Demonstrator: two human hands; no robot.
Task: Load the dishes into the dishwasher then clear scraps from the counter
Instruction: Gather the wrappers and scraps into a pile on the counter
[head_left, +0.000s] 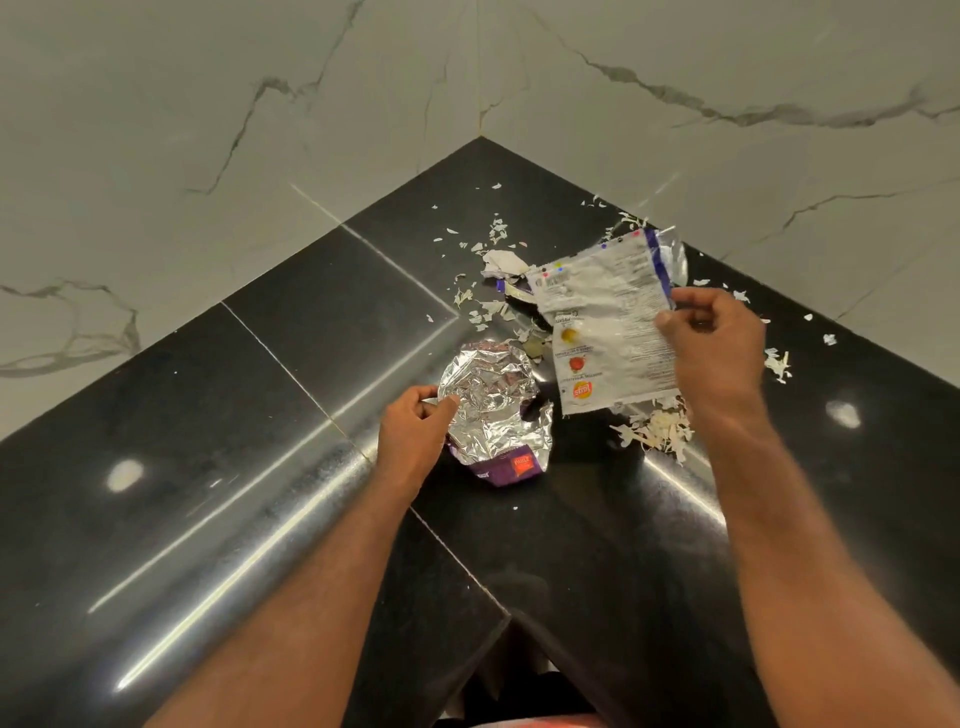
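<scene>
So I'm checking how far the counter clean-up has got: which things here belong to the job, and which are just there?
Part of the job:
foil wrapper, pinched by the left hand
printed packet, held up by the right hand
white scraps
torn paper bits

Just there:
black counter
marble wall
</scene>
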